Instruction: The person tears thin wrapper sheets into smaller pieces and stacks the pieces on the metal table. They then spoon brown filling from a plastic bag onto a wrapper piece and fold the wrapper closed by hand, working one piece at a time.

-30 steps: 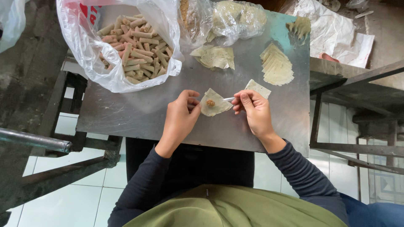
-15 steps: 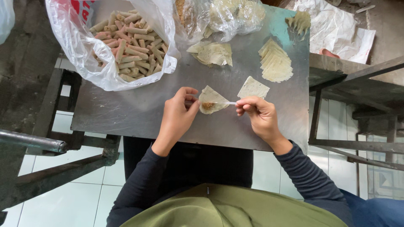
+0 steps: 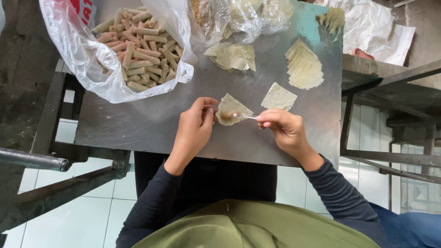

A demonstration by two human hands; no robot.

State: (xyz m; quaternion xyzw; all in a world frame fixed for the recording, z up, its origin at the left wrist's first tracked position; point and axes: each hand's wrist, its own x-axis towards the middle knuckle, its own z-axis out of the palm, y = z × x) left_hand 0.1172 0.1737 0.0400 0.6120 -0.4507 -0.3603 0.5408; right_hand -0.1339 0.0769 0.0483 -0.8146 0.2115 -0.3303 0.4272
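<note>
Filling step, by the look of it: left hand (image 3: 193,131) pinning the triangular wrapper (image 3: 233,109) flat on the metal worktop (image 3: 151,124) at frame centre, fingers pressed on its left edge; right hand (image 3: 284,129) pinching a small spoon (image 3: 239,115), fingers clenched on the handle. Spoon's long axis near horizontal, bowl of filling pointing left onto the wrapper, wrapper's apex pointing up-frame. Next, probably: tipping the filling off cleanly without dragging the thin sheet.
</note>
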